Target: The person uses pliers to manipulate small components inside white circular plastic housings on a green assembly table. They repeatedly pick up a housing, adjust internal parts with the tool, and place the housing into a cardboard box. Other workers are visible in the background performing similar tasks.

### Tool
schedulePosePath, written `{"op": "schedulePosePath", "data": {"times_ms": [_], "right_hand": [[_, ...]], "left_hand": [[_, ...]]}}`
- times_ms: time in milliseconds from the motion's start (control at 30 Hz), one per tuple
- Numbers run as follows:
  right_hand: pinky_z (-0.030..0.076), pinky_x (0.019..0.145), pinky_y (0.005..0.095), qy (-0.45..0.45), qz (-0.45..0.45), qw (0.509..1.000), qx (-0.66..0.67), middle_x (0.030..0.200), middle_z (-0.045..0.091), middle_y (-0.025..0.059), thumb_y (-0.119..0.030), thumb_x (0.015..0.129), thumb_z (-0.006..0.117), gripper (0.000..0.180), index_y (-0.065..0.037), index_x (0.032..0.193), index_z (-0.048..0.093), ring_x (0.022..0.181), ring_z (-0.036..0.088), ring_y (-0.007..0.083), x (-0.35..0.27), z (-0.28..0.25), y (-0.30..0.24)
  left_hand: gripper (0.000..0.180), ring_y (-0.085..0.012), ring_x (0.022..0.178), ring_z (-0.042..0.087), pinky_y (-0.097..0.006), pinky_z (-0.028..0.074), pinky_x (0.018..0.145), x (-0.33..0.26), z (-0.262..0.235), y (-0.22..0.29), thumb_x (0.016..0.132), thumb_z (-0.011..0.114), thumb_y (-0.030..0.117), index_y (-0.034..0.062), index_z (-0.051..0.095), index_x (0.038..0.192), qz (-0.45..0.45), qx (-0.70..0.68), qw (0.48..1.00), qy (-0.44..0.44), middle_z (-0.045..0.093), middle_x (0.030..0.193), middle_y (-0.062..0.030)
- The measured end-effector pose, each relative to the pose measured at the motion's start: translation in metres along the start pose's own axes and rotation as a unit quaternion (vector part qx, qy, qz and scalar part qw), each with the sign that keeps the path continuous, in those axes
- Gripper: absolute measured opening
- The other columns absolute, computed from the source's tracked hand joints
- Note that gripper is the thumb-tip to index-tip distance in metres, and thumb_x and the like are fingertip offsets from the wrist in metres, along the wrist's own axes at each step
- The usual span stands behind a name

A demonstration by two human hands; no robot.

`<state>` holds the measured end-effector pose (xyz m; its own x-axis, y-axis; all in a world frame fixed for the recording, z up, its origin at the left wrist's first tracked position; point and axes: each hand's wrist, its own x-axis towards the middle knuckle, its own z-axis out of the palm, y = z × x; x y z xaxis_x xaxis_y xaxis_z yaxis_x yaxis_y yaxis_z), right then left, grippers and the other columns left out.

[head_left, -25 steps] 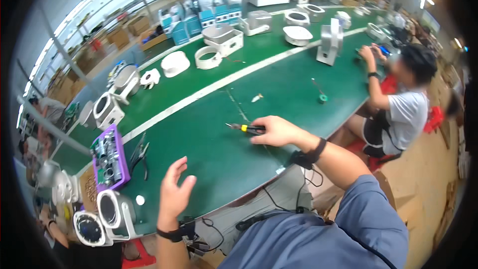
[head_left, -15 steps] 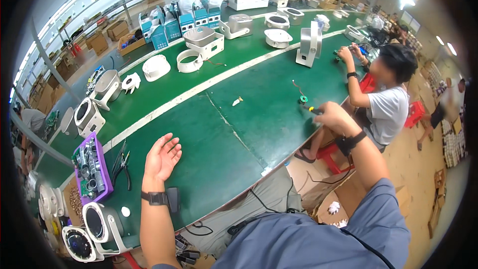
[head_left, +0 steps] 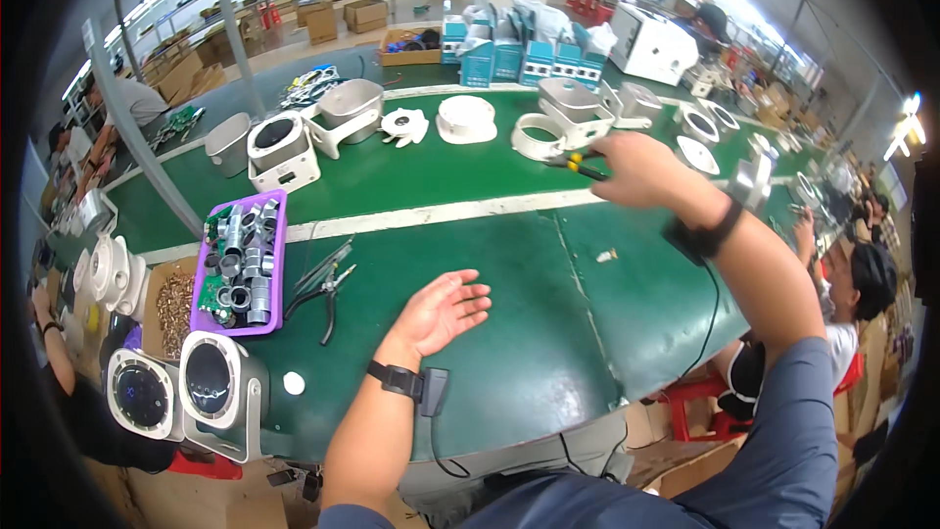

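Note:
My right hand (head_left: pixel 634 168) is raised over the green table (head_left: pixel 460 264) and grips a screwdriver (head_left: pixel 580 166) with a yellow and black handle, its tip pointing left toward white plastic housings (head_left: pixel 568 103). My left hand (head_left: pixel 443 311) hovers palm-up above the table's near half, fingers spread, holding nothing. Both wrists wear black bands with cables.
A purple tray (head_left: pixel 240 264) of metal cylinders sits at the left, with pliers (head_left: pixel 328 284) beside it. Two white round devices (head_left: pixel 186 392) stand at the near-left corner. White housings (head_left: pixel 284 152) and blue boxes (head_left: pixel 519 54) line the far side. A person (head_left: pixel 862 294) sits at the right.
My view has swung left. My right hand lifted the screwdriver up and toward the far side of the table. My left hand stayed open over the near table.

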<state>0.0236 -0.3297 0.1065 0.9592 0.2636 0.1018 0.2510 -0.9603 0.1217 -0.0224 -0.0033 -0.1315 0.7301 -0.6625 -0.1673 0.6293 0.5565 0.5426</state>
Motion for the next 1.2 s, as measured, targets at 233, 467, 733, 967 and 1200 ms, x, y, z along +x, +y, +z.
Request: {"op": "schedulePosePath", "data": {"times_ms": [233,467,733,967,1200], "right_hand": [[0.056,0.091,0.0429,-0.075,0.07,0.985,0.14,0.11,0.073,0.0244,-0.039,0.078,0.069,0.048,0.001,0.104,0.077,0.102,0.071,0.0387,0.182,0.105,-0.094],[0.055,0.092,0.0408,-0.134,0.146,0.96,0.196,0.113,0.072,0.024,-0.037,0.081,0.068,0.047,0.002,0.106,0.076,0.107,0.07,0.0374,0.245,0.165,-0.144],[0.056,0.09,0.0408,-0.106,0.207,0.933,0.274,0.113,0.073,0.0245,-0.031,0.082,0.068,0.045,0.005,0.108,0.074,0.105,0.071,0.0365,0.275,0.189,-0.143],[0.057,0.084,0.0416,-0.062,0.155,0.939,0.302,0.098,0.074,0.0246,-0.039,0.08,0.072,0.048,0.002,0.105,0.076,0.092,0.073,0.0363,0.218,0.191,-0.111],[0.046,0.067,0.0312,0.005,0.159,0.87,0.466,0.078,0.063,0.0027,-0.031,0.089,0.076,0.042,-0.001,0.118,0.071,0.071,0.052,0.0105,-0.049,0.105,-0.008]], "left_hand": [[0.034,-0.0314,0.116,0.065,-0.049,0.052,0.103,0.001,-0.002,0.003,0.107,0.054,0.025,0.0063,0.056,0.135,-0.015,-0.028,0.999,0.0,0.066,0.127,-0.0175],[0.038,-0.0301,0.12,0.062,-0.048,0.05,0.105,-0.004,-0.001,0.006,0.106,0.055,0.026,0.0068,0.052,0.139,-0.02,-0.034,0.999,0.009,0.063,0.131,-0.0167],[0.042,-0.0304,0.122,0.06,-0.048,0.049,0.106,-0.005,-0.006,0.005,0.106,0.056,0.03,0.0082,0.051,0.141,-0.017,-0.035,0.999,-0.009,0.061,0.132,-0.0161],[0.04,-0.0315,0.121,0.062,-0.05,0.05,0.106,-0.005,-0.01,0.007,0.106,0.055,0.028,0.0077,0.051,0.14,-0.014,-0.041,0.999,-0.006,0.062,0.133,-0.0182],[0.033,-0.0295,0.112,0.066,-0.048,0.054,0.1,0.008,-0.001,0.004,0.106,0.055,0.03,0.0076,0.062,0.13,-0.03,-0.075,0.996,-0.043,0.068,0.124,-0.0166]]}}
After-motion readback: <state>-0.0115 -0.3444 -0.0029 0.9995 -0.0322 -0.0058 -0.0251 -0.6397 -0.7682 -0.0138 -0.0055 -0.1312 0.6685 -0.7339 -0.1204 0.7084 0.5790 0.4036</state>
